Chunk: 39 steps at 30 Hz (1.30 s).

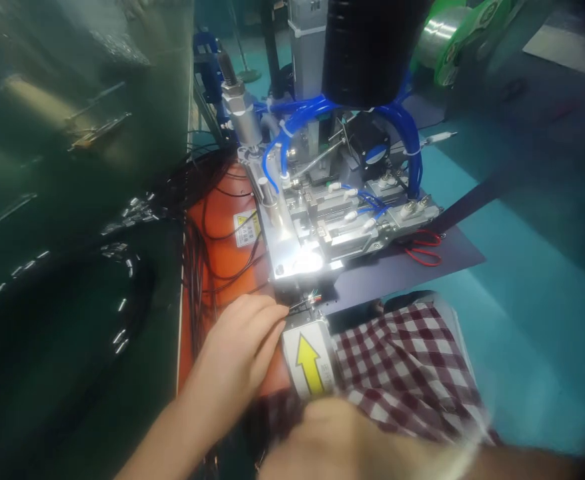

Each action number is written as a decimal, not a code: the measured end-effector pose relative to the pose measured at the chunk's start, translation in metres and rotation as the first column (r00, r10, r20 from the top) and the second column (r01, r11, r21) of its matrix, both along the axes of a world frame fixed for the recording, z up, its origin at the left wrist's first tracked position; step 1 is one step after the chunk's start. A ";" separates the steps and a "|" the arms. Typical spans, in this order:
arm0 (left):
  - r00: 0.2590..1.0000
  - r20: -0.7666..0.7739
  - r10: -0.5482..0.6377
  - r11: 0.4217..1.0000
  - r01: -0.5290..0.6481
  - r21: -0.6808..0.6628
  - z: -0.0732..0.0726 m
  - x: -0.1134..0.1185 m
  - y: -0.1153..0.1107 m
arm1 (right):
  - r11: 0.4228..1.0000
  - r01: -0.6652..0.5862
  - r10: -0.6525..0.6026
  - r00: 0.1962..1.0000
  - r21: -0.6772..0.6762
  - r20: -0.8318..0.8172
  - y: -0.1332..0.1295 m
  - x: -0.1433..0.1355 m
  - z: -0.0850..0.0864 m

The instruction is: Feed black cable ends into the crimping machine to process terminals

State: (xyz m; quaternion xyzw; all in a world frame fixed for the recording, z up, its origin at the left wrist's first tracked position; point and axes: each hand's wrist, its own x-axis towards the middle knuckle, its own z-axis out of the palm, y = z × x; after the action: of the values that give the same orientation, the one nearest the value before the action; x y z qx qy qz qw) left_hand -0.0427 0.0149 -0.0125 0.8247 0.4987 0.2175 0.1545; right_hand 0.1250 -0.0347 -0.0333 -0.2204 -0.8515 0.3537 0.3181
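My left hand (245, 340) is closed in a pinch just left of the small machine head. From its fingertips a thin cable (300, 306) runs to several small coloured wire ends (315, 298) at the front of the lit fixture (297, 250). Below it sits a rounded metal housing with a yellow arrow label (308, 360). My right hand (327, 433) is low in the view, near the lower end of that housing. It is blurred, and its fingers are hidden.
Blue air hoses (312, 107) arch over the fixture. Black cables (200, 267) lie on the orange machine base (227, 193). A green spool of wire (447, 40) hangs at the upper right. Checkered cloth (407, 360) covers my lap. Black-wrapped bundles (137, 213) lie at left.
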 end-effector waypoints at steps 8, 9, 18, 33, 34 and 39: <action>0.982 -0.162 -0.102 0.989 0.118 0.089 -0.018 0.007 0.015 | 0.523 0.522 -0.621 0.775 -0.674 0.119 0.077 0.052 -0.020; 0.980 -0.164 -0.108 0.989 0.123 0.084 -0.019 0.007 0.016 | 0.496 0.484 -0.606 0.788 -0.721 0.112 0.081 0.051 -0.024; 0.990 -0.085 -0.115 0.990 0.121 0.074 -0.026 0.003 0.017 | 0.423 0.390 -0.583 0.808 -0.818 0.084 0.090 0.036 -0.029; 0.993 -0.046 -0.108 0.994 0.109 0.015 -0.042 -0.003 0.010 | 0.377 0.361 -0.556 0.825 -0.853 0.104 0.092 0.031 -0.029; 0.993 -0.049 -0.111 0.994 0.112 0.015 -0.043 -0.003 0.010 | 0.374 0.350 -0.555 0.826 -0.859 0.095 0.092 0.031 -0.030; 0.994 -0.025 -0.109 0.994 0.109 -0.004 -0.043 -0.003 0.010 | 0.389 0.313 -0.577 0.816 -0.866 0.036 0.089 0.030 -0.032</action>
State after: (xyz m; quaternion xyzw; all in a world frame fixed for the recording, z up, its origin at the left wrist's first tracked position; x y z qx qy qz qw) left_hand -0.0455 0.0244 -0.0557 0.8532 0.4550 0.1979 0.1611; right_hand 0.1546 0.0547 -0.0657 -0.5166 -0.4264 0.6451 0.3676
